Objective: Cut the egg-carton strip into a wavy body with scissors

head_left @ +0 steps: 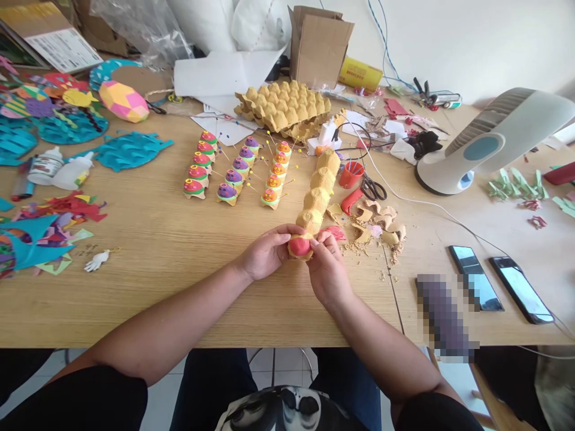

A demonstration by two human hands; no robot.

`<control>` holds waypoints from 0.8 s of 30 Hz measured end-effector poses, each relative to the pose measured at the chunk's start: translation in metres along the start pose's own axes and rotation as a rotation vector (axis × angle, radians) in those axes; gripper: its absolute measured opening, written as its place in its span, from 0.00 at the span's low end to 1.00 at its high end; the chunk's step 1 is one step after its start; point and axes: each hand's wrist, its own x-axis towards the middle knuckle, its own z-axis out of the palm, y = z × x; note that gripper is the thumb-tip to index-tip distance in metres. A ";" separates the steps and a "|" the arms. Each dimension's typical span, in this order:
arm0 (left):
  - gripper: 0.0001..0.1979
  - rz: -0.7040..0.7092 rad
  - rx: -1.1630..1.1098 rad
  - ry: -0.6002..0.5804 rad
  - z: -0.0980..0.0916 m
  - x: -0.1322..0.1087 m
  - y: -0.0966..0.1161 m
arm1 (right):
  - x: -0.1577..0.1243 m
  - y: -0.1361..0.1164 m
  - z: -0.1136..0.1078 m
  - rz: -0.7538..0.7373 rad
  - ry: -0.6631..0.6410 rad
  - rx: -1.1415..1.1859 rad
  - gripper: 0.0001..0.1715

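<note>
A strip of yellow egg carton cups [316,202] points away from me across the table. Its nearest cup bears a smooth red piece [299,245], which looks like clay. My left hand [269,251] pinches the left side of that cup, while my right hand [327,263] has its fingers closed on the right side. To the left stand three decorated carton strips: one red and green [197,173], one purple [233,176] and one orange [271,181], with ball-headed pins sticking out.
Carton scraps [362,230], scissors [374,188] and a red cup [351,174] lie right of the strip. A white fan [485,143] and phones [476,278] are farther right. Egg trays [283,105] sit behind; paper scraps [49,233] and glue bottles [46,166] lie left.
</note>
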 end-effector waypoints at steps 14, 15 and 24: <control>0.13 -0.016 0.019 0.033 -0.002 0.000 0.000 | 0.000 0.000 0.000 0.052 0.006 -0.003 0.22; 0.13 -0.018 0.018 0.032 -0.001 0.000 0.000 | 0.000 -0.001 0.001 0.046 0.003 -0.008 0.21; 0.12 -0.001 0.021 0.028 0.000 0.000 0.000 | 0.000 -0.002 -0.001 0.041 -0.008 0.056 0.17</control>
